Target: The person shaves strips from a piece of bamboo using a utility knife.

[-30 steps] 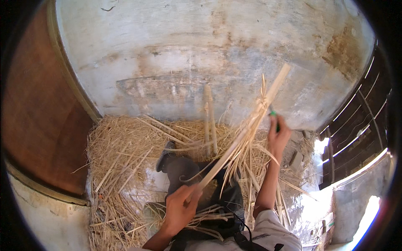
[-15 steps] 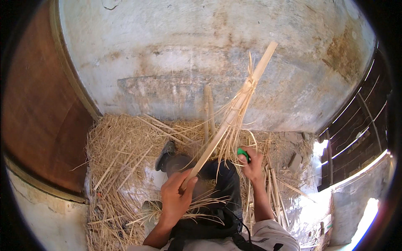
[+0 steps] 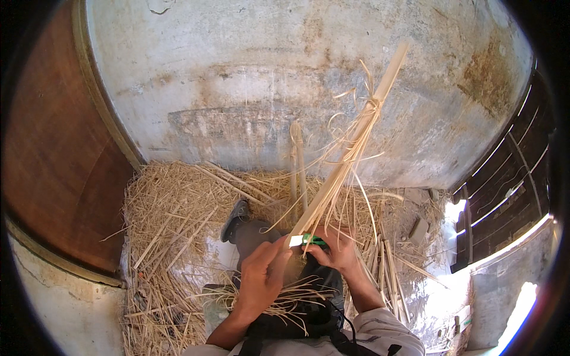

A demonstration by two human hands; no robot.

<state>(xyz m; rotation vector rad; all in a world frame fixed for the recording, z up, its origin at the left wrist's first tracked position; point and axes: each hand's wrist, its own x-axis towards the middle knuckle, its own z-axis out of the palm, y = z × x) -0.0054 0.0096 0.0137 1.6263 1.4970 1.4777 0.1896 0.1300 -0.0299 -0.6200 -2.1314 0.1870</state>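
My left hand (image 3: 263, 274) grips the lower end of a long pale split-wood strip (image 3: 387, 74), which slants up to the upper right. Loose curled shavings (image 3: 363, 136) hang along the strip, bunched near its upper part. My right hand (image 3: 338, 254) is closed on a green-handled blade tool (image 3: 314, 241), whose bright blade lies against the strip just beside my left hand. More thin shavings (image 3: 297, 296) lie over my lap below my hands.
A stained wall (image 3: 237, 77) stands in front, with two upright poles (image 3: 294, 148) leaning on it. Straw and loose strips (image 3: 166, 202) cover the floor around my shoe (image 3: 234, 219). A brown wooden panel (image 3: 59, 148) is at left, dark slatted boards (image 3: 499, 178) at right.
My right hand with the blade has come down from high on the strip, then leftward to beside my left hand. The strip's upper end first rose, then shifted slightly right.
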